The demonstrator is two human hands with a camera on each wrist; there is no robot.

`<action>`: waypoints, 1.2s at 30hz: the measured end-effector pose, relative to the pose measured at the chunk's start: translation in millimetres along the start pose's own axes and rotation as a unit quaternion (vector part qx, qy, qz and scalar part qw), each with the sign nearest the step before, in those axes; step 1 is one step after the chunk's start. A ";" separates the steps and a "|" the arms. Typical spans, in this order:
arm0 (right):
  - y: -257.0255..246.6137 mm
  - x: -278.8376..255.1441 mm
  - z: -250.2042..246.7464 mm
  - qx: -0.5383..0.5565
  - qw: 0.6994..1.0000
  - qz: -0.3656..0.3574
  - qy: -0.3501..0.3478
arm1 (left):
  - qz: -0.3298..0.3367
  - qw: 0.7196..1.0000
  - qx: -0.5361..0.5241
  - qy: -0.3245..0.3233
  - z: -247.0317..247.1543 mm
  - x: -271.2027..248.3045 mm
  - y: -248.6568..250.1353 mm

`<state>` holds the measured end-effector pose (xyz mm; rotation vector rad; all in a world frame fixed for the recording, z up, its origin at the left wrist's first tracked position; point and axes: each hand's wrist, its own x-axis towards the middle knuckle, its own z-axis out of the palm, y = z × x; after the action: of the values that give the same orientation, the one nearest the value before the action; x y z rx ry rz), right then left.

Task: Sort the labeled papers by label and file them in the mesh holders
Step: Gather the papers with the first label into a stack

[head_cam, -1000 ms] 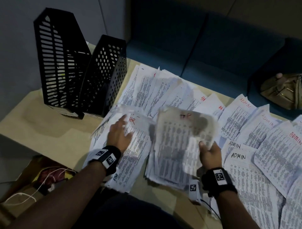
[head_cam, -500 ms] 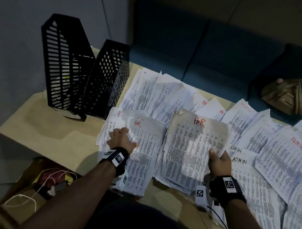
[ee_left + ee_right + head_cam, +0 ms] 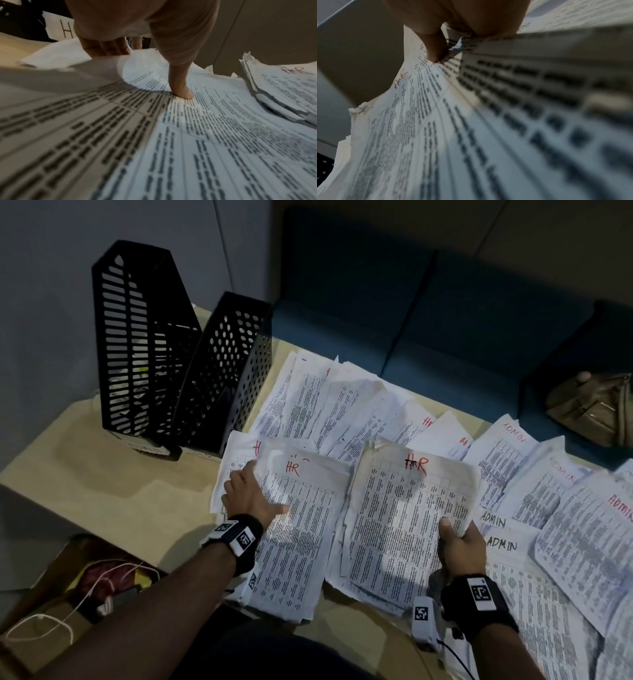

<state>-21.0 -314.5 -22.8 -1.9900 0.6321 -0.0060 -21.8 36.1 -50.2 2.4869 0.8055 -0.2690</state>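
Right hand [image 3: 460,546] pinches an HR stack [image 3: 404,522] (thumb on top); left hand [image 3: 248,496] presses flat on the HR pile [image 3: 301,542] beside it, near the holders [image 3: 178,354].

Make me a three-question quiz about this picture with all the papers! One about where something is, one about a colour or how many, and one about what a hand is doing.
1. Where do the black mesh holders stand?
A. left of the papers
B. on the blue sofa
C. on top of the papers

2. How many holders are there?
A. one
B. two
C. four

3. What is the right hand doing?
A. resting open on the table
B. gripping a white printed stack marked HR in red
C. reaching into a holder

Answers:
1 A: they stand at the beige table's far left corner, beside the spread sheets.
2 B: a slotted one and a round-holed one stand side by side.
3 B: its thumb lies on top of the stack's lower right edge, fingers beneath.
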 end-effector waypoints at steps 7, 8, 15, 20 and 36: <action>-1.7 2.4 0.8 -0.009 1.000 0.004 0.008 | 0.075 0.997 -0.021 0.022 6.0 -11.6 0.6; -4.0 1.2 0.8 -0.007 1.000 0.004 0.007 | 0.082 0.996 -0.039 0.020 6.0 -12.5 1.1; -1.9 0.2 2.6 0.020 1.000 0.019 0.009 | 0.104 0.991 -0.080 0.002 5.1 -17.4 3.2; -8.1 -4.5 1.3 0.024 1.000 0.006 0.008 | 0.168 0.982 -0.083 0.026 -1.6 -8.0 -5.1; -1.2 4.6 -3.8 0.041 0.998 0.025 0.032 | 0.151 0.930 -0.299 0.154 -73.9 -12.7 15.3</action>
<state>-17.6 -319.2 -21.1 -1.9003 0.7110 -0.0656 -20.7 57.9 23.2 2.0385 0.5030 0.4301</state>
